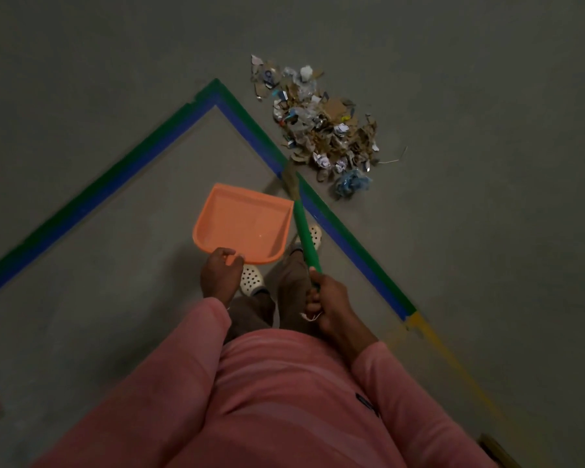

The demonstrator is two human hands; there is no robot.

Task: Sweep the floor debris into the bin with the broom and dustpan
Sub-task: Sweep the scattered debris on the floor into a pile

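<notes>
A heap of debris (pixel 321 130) made of paper scraps, cardboard bits and crumpled plastic lies on the grey floor ahead and to the right. My left hand (pixel 219 273) grips the near rim of an orange dustpan (pixel 242 222), held level above the floor with nothing inside. My right hand (pixel 328 300) is closed around the green handle of a broom (pixel 304 236). Its straw head (pixel 290 179) points down toward the near edge of the heap, over the tape line. No bin is in view.
Green and blue tape (pixel 142 157) marks a corner on the floor, turning yellow (pixel 429 336) at the lower right. My white perforated clogs (pixel 252 280) stand inside the taped area. A dark boxy edge (pixel 497 450) shows at the bottom right.
</notes>
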